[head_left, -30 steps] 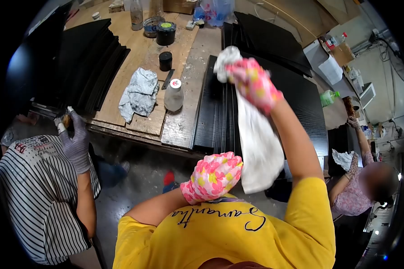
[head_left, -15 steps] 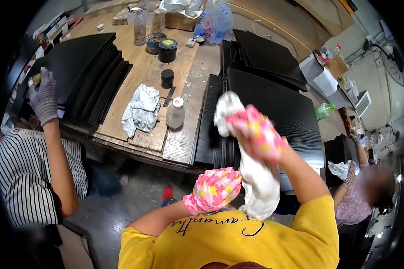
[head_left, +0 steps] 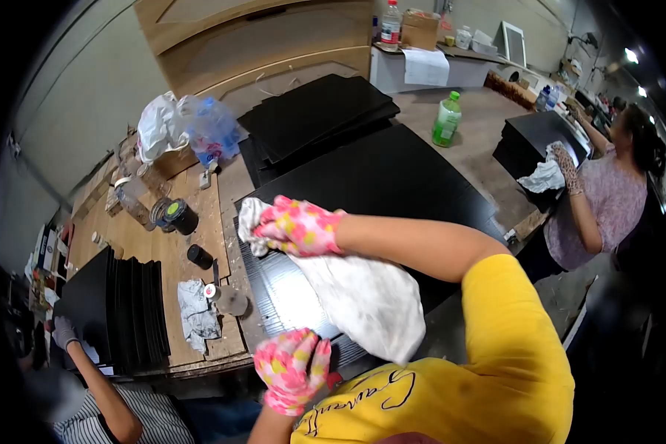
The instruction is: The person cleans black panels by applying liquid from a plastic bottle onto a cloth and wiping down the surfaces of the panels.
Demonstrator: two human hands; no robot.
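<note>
My right hand (head_left: 301, 226), in a pink and yellow patterned glove, is closed on a white cloth (head_left: 366, 296). One bunched end lies on a black panel (head_left: 385, 177); the rest hangs down towards my yellow shirt. My left hand (head_left: 292, 366), in a matching glove, is at the near edge of the panels with its fingers curled. What it holds, if anything, is hidden. Behind the near panel lies a stack of more black panels (head_left: 322, 115).
Left of the panels are a crumpled cloth (head_left: 198, 317), a clear bottle (head_left: 229, 300), black jars (head_left: 181, 216) and upright black boards (head_left: 137, 311). A green bottle (head_left: 446, 120) stands at the back right. Co-workers are at the far left and the right (head_left: 607, 192).
My view has turned to the right. The cloth in my right hand has moved onto the panel's left part. My left hand has shifted, and its fingers have loosened slightly.
</note>
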